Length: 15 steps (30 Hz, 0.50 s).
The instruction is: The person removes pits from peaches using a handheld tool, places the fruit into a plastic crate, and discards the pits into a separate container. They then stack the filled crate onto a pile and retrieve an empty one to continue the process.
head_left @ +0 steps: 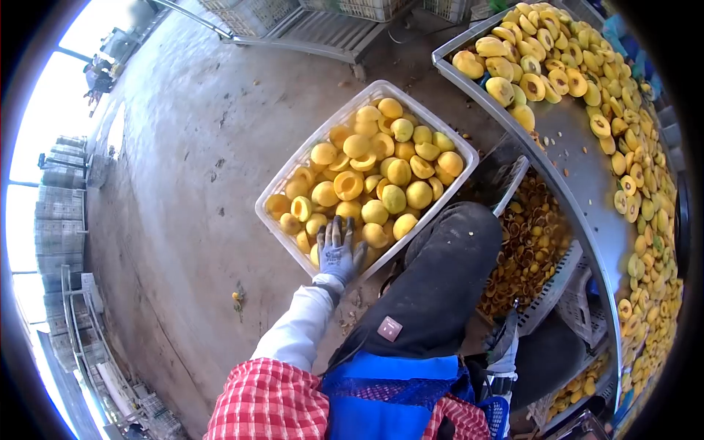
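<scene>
My left hand [337,253], in a grey glove with darkened fingertips, rests with its fingers spread on the near edge of a heap of yellow peach halves [348,185]. They fill a white plastic crate [269,220] on the floor, many cut side down, some showing hollow centres. Low beside my right leg is my gloved right hand [503,342], seen edge-on with its fingers drawn together. A thin dark tip sticks up from it; I cannot tell what it holds.
A metal table [579,172] curves along the right, heaped with cut peaches [645,191], some with pits. Under it stands a crate of brown pits and scraps [528,242]. A slatted trolley [323,33] with crates is at the back; stacked crates [62,220] line the left.
</scene>
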Available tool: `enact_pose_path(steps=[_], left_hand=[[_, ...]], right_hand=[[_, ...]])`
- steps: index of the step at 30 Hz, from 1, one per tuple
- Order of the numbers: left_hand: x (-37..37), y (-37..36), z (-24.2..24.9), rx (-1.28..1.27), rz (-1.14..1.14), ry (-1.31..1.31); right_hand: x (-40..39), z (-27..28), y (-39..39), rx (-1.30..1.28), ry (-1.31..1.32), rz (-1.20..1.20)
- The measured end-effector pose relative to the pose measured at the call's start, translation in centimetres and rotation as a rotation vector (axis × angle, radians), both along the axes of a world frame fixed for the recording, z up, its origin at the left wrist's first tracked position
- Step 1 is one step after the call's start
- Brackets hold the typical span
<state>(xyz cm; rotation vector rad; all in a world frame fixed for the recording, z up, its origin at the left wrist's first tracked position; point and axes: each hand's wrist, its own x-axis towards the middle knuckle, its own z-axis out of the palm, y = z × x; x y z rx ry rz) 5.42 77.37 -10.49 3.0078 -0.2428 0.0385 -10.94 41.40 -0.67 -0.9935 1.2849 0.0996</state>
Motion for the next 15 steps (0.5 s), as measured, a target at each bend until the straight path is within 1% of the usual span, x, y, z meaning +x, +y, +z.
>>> enact_pose_path(steps=[1,2,3,5,6,8,9,12,14,15], left_hand=[[-0.5,0.0,0.2,-0.031,0.016,0.020],[0.0,0.1,0.3,-0.062,0.025,0.019],[0.4,0.3,1.3,-0.205,0.058,0.016],[0.8,1.6,2.5,-0.170,0.104,-0.128],[0.6,2.5,2.5,-0.146,0.135,-0.190],[-1.4,3.3,0.3,0.055,0.121,-0.066],[-1.1,3.2,-0.4,0.155,0.112,-0.016],[-0.7,3.1,-1.1,0.122,0.135,0.011],[-0.2,3.5,-1.7,-0.008,0.230,0.066],[-0.4,3.0,-2.1,0.010,0.261,0.046]], right_hand=[[0.0,0.0,0.3,0.018,-0.011,-0.016],[0.5,0.4,0.4,0.022,-0.044,0.026],[0.6,0.8,0.6,0.030,-0.075,0.060],[0.3,1.8,0.7,0.053,-0.162,0.106],[0.1,1.5,0.4,0.067,-0.160,0.077],[-0.4,0.8,-0.7,0.096,-0.154,0.047],[-0.5,0.2,-1.1,0.075,-0.113,0.040],[-0.3,0.3,-2.0,0.122,-0.138,0.069],[0.2,1.0,-2.5,0.150,-0.178,0.081],[0.4,1.1,-3.0,0.177,-0.195,0.085]])
